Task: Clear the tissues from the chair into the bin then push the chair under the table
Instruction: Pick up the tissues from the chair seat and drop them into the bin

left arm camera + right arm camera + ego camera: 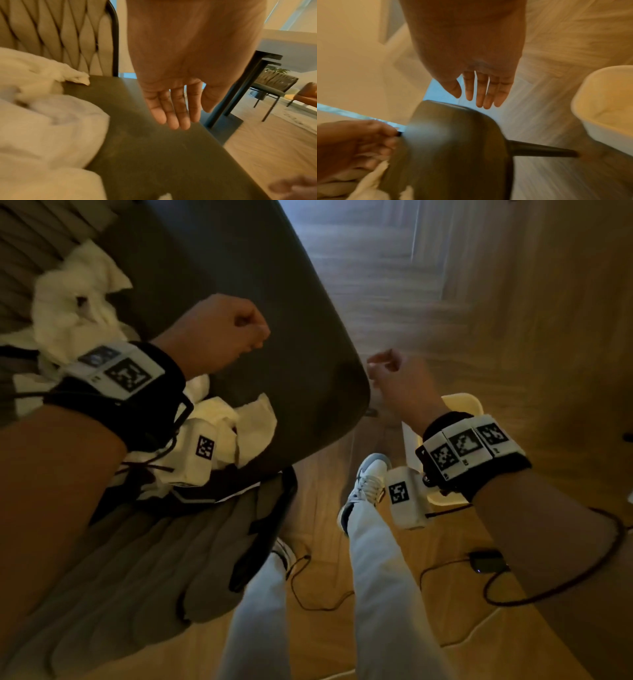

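Note:
Crumpled white tissues [72, 299] lie on the left part of the dark grey chair seat [239, 268], with more of them [253, 422] near its front edge under my left wrist. My left hand [219, 333] hovers over the bare seat [154, 155] just right of the tissues [42, 121], fingers [173, 108] relaxed and holding nothing. My right hand [394, 371] hangs empty over the floor beside the seat's front right corner [450, 148], its fingers [484, 92] straight. The cream bin [462, 402] stands on the floor under my right wrist [604, 102].
The chair's woven back [51, 33] rises behind the tissues. A white table [283, 44] on a dark leg [240, 94] stands beyond the seat. My legs and shoes [366, 484], cables and a small black device [486, 559] are on the wooden floor. Grey ribbed fabric [154, 559] lies at lower left.

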A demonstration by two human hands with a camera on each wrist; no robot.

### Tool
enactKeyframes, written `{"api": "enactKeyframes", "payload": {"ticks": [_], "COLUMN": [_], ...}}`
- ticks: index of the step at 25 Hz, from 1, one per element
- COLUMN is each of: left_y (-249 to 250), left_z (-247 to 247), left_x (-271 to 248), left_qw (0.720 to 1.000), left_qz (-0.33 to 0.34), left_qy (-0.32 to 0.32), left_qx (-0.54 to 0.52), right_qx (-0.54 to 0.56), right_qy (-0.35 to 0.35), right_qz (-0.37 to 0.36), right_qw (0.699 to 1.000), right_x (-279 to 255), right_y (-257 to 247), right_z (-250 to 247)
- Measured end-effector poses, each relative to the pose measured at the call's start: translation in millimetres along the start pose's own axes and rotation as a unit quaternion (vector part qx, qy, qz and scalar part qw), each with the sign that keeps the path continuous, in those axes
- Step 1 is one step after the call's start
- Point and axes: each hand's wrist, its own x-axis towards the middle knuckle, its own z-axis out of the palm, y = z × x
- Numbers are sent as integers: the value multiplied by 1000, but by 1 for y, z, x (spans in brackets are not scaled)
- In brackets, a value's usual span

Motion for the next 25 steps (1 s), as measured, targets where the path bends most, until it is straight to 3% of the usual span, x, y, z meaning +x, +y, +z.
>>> {"api": "enactKeyframes", "payload": {"ticks": [2,5,7,10,12,14,17,19,22,25], "left_y": [-22,-54,-70,-79,-82,-91,-107,-116,-117,-108], "left_z": [-13,-19,-14,-2,2,5,10,7,-9,-30], "left_x": [-7,-15,-20,-24,-24,-27,-35,-38,-43,-50], "left_qw": [998,961,915,882,887,900,918,935,972,981], "left_qz": [-24,-76,-96,-49,-50,-83,-80,-62,-60,-38], "left_qy": [16,-76,-154,-172,-147,-113,-65,-28,57,175], "left_qx": [63,254,361,437,435,412,384,349,218,80], "right_qx": [-8,-3,-13,-67,-166,-297,-405,-400,-372,-265], "right_qy": [31,49,31,-47,-108,-148,-149,-129,-116,-64], "right_qz": [-50,-96,-111,-123,-123,-139,-162,-165,-150,-94], "right_qw": [998,994,993,989,972,933,888,892,909,958], "right_x": [-7,-18,-26,-30,-33,-36,-42,-37,-24,-19], "right_y": [-30,-64,-81,-93,-90,-78,-59,-54,-54,-57], "right_z": [11,28,41,60,75,98,136,154,166,158]}}
